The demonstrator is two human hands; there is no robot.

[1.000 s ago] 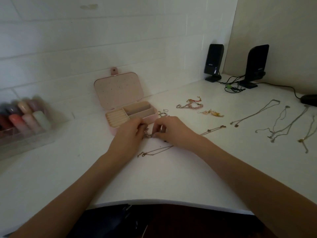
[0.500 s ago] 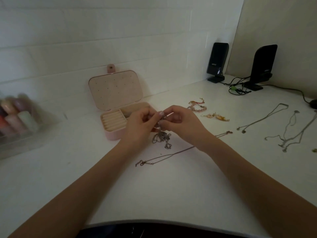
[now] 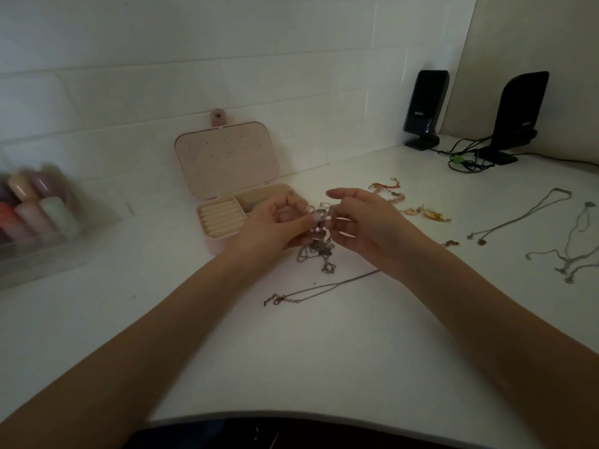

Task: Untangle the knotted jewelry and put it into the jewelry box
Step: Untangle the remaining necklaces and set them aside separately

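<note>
Both hands meet just above the white surface (image 3: 324,351), the left hand (image 3: 275,225) and right hand (image 3: 363,222) pinching a tangled clump of chain (image 3: 316,247) that dangles between them. Behind the left hand sits the open pink jewelry box (image 3: 227,176), lid up. A thin necklace (image 3: 311,291) lies loose on the surface under the wrists, and more necklaces (image 3: 518,218) lie spread out to the right.

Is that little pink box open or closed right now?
Open. The pink jewelry box has its lid standing up towards the wall, showing the ring rolls and a compartment inside.
</note>
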